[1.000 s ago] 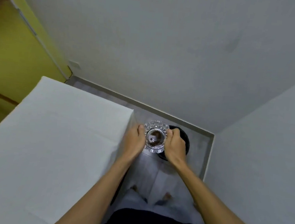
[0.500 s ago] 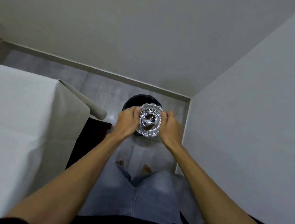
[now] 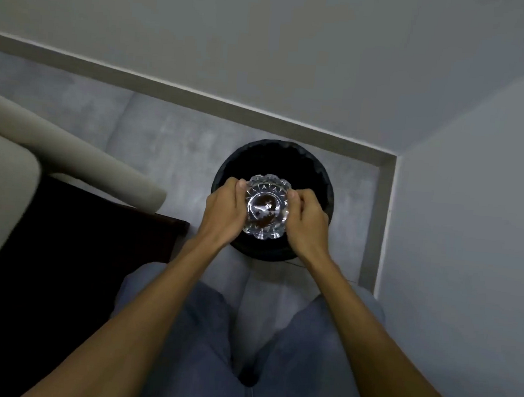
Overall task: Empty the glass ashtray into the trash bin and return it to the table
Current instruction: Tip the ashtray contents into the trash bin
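The clear cut-glass ashtray [image 3: 266,207] is held upright, with dark brown ash in its bowl. My left hand [image 3: 223,209] grips its left rim and my right hand [image 3: 307,222] grips its right rim. It hangs directly over the round black trash bin [image 3: 273,158], which stands on the grey floor in the corner of the room. The bin's inside is dark and my hands hide its near rim. The table [image 3: 1,184], under a white cloth, fills the left edge of the view.
White walls close in behind and to the right of the bin, meeting at a corner [image 3: 395,158]. The cloth's corner [image 3: 142,185] hangs out left of the bin. My knees in blue jeans [image 3: 298,351] are below the hands.
I have moved closer and lower toward the corner. The ashtray, held in both hands, went from beside the table to right above the bin's opening. The table slid to the left edge.
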